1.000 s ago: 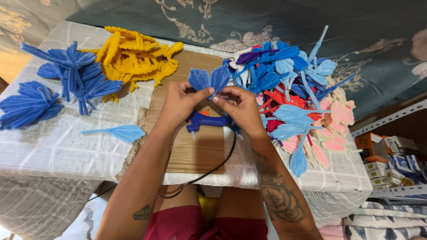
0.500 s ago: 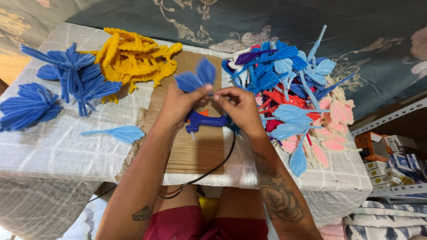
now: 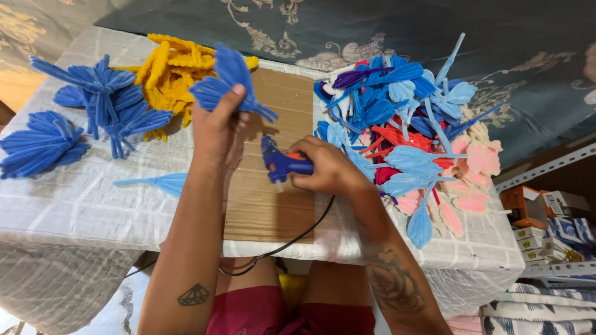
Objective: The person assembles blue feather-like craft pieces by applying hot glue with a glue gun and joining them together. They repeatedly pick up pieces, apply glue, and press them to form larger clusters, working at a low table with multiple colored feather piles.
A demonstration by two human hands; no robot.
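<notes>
Blue fuzzy pipe-cleaner flower [image 3: 228, 84]: lifted above the brown cardboard sheet [image 3: 273, 198], pinched from below.
Left hand [image 3: 217, 127]: closed around the flower's base.
Right hand [image 3: 326, 169]: wrapped around a blue glue gun [image 3: 279, 164], nozzle pointing down at the cardboard.
Left side: finished blue flowers [image 3: 93, 99], yellow pile [image 3: 171, 65], one pale blue petal [image 3: 155, 182].
Right side: mixed heap of loose blue, red and pink petals [image 3: 410, 136].
Surface: white checked tablecloth [image 3: 81, 211].

Lighting: bright, even, diffuse, seemingly from above; no glare; white table cloth [image 3: 74, 211] near its left edge pale but not blown out; left hand [image 3: 217, 127] casts a soft short shadow on the cardboard sheet [image 3: 267, 205]; dim under the table's front edge; focus sharp at centre; slight wide-angle bending toward the corners; shelf boxes [image 3: 552, 226] beyond the right edge darker, softer.
</notes>
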